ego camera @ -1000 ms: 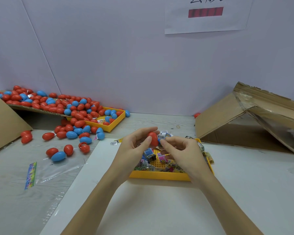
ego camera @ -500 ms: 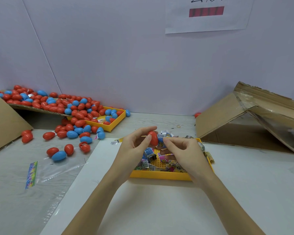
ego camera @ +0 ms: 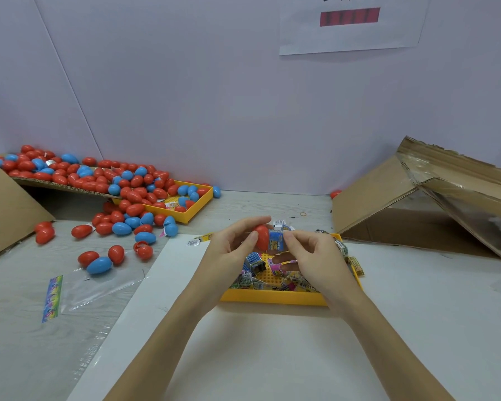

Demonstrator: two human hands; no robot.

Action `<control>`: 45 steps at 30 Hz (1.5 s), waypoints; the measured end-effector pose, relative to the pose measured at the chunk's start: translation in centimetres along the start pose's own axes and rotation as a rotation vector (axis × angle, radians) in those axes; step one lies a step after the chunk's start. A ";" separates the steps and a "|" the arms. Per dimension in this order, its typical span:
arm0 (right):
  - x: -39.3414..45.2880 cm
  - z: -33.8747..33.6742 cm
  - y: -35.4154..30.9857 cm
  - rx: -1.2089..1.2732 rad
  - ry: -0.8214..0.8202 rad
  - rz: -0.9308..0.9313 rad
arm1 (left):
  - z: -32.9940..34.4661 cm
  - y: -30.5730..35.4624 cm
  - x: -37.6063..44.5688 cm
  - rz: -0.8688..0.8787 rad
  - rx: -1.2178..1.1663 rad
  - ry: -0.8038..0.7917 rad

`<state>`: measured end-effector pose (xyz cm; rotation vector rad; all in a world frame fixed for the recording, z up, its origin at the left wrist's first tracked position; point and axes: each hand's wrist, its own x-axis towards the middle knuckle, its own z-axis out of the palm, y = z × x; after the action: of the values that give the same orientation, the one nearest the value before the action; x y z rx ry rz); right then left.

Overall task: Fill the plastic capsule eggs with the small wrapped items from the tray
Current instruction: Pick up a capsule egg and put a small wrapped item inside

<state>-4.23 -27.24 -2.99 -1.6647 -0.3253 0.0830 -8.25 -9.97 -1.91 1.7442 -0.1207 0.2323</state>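
Red egg half (ego camera: 261,237) sideways, mouth toward right hand (ego camera: 315,257).

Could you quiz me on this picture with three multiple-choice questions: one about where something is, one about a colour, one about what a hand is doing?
1. Where is the tray of wrapped items?
A. beneath the hands
B. on the cardboard
C. on the wall

2. What colour is the egg half being held?
A. green
B. red
C. white

3. What is the right hand doing?
A. lying flat on the table
B. pointing at the wall
C. pinching a wrapped item at the egg half

Answers: 1 A, the yellow tray sits under both hands. 2 B, the left hand grips a red shell. 3 C, its fingertips pinch the blue wrapper against the shell.
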 end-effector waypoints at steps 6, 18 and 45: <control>-0.1 0.0 -0.3 0.010 -0.052 -0.008 | 0.0 -0.3 0.2 0.000 0.002 0.012; -0.5 0.2 -0.3 0.023 0.018 -0.083 | 0.3 -0.4 0.2 0.055 -0.017 0.069; -0.8 -0.2 -2.7 0.747 -0.230 0.496 | -0.2 -0.9 0.2 0.595 0.452 0.180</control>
<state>-5.39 -27.37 -0.43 -0.9558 -0.0266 0.6876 -7.90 -9.56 -2.67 2.0869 -0.4871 0.9053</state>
